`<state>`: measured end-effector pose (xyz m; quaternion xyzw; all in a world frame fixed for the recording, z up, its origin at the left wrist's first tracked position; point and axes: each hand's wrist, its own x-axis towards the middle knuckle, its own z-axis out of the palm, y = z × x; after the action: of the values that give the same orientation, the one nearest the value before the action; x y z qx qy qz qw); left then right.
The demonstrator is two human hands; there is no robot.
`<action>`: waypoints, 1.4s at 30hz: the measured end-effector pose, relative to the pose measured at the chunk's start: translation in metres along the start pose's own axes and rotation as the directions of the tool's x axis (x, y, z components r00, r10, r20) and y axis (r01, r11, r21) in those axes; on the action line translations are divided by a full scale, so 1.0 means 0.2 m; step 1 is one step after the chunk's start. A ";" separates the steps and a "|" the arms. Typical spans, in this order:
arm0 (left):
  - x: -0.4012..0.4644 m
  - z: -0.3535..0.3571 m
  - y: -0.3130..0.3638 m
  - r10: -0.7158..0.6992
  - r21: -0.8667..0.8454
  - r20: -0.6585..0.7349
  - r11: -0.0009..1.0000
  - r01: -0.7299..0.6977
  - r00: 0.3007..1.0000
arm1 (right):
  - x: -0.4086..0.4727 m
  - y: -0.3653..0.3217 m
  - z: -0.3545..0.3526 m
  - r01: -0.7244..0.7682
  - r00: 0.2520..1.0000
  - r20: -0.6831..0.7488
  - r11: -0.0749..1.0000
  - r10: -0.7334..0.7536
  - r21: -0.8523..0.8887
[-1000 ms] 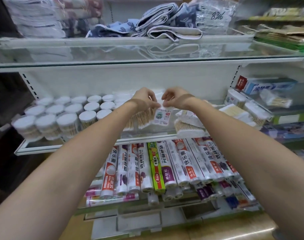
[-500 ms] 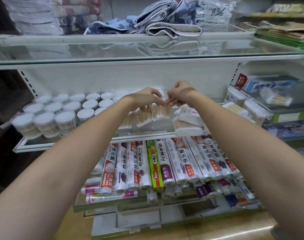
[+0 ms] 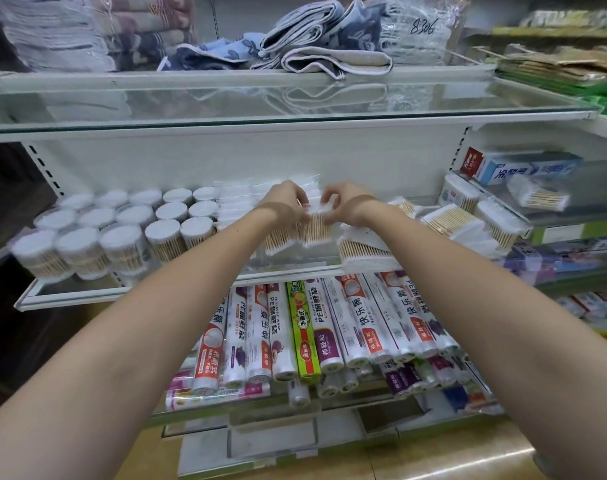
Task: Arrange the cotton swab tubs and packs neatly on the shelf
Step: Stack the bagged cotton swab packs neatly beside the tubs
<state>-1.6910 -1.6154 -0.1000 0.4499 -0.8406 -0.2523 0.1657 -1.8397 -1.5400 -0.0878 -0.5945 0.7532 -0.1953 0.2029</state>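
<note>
Fingertips mostly hidden behind the knuckles, but both the left hand (image 3: 288, 199) & right hand (image 3: 343, 200) look curled, pinching the top of a swab pack (image 3: 317, 226) standing mid glass shelf (image 3: 70, 294), btw the round tubs (image 3: 122, 237) w/ white lids on the left and loose packs (image 3: 364, 249) lying on the right. Tub labels too blurry to read. A bag up top has "8306" (image 3: 422, 27) handwritten; wrap rolls (image 3: 315, 327) below say "PE".

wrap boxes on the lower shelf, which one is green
The green wrap box, mid-row below the hands; its neighbours are white rolls with red or purple print.
</note>
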 end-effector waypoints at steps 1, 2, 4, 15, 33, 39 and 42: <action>0.00 0.01 0.00 0.006 0.058 -0.008 0.998 -0.005 1.000 | 0.01 0.00 0.02 0.013 1.000 -0.016 0.999 -0.014 -0.038; -0.01 0.01 0.01 0.017 0.128 -0.022 0.992 -0.014 1.000 | 0.03 0.00 0.05 0.023 0.999 -0.040 0.998 -0.026 -0.063; -0.01 0.03 0.01 0.049 0.237 -0.061 0.971 -0.033 0.997 | 0.05 0.00 0.08 0.038 0.994 -0.100 0.995 -0.047 -0.090; 0.02 0.06 -0.06 0.174 0.436 -0.118 0.894 -0.106 0.978 | 0.14 -0.01 0.17 0.066 0.980 -0.173 0.983 -0.097 -0.172; 0.24 0.20 0.35 0.221 0.026 -0.017 0.975 -0.221 0.975 | 0.03 0.44 -0.22 -0.137 0.885 -0.450 0.990 0.116 -0.015; 0.41 0.33 0.52 0.125 -0.020 0.123 0.992 -0.123 0.984 | 0.13 0.64 -0.32 -0.074 0.982 -0.180 0.992 0.055 -0.104; 0.47 0.39 0.56 0.046 0.088 0.174 0.994 -0.062 0.984 | 0.18 0.68 -0.35 0.004 0.999 -0.044 0.990 -0.010 -0.142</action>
<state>-1.8570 -1.6214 -0.0954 0.4108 -0.8744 -0.2459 0.0781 -1.9968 -1.5422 -0.1047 -0.6055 0.7674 -0.1551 0.1426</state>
